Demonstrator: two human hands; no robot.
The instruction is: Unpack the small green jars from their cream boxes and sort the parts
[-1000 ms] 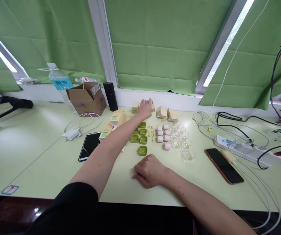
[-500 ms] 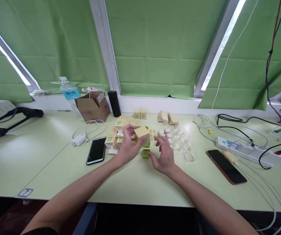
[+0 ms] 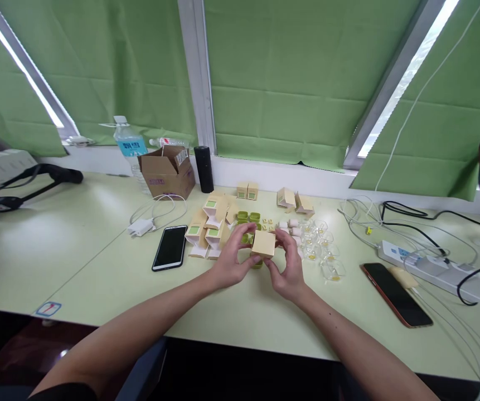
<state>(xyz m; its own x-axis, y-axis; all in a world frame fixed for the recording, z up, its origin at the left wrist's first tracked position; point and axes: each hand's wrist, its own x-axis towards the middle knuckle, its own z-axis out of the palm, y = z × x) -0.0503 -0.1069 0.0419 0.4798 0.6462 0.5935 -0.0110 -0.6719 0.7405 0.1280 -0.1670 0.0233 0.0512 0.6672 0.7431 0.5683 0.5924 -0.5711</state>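
Between both hands is a small tan cardboard box [image 3: 263,244], its plain square face turned up toward me. My left hand [image 3: 236,257] grips its left side with thumb and fingers. On the right side, my right hand [image 3: 286,266] holds it with fingertips and thumb. Small green square cups [image 3: 255,216] stand just behind the box, one of them partly hidden under it. Several opened tan boxes [image 3: 216,229] with green labels lie left of my hands. Right of them are white cylinders [image 3: 293,223], tiny yellow pieces [image 3: 267,221] and clear plastic cups [image 3: 333,269].
Two closed boxes [image 3: 247,190] and two open ones [image 3: 295,200] stand at the back. Left are a phone [image 3: 169,248], a charger [image 3: 141,226], a brown carton [image 3: 167,172] and a black cylinder [image 3: 203,169]. Right are another phone [image 3: 396,294], a power strip [image 3: 436,267] and cables.
My right hand has come over to the box and taken hold of its right side. The box has moved right and lower, over a green cup. The view has shifted slightly.
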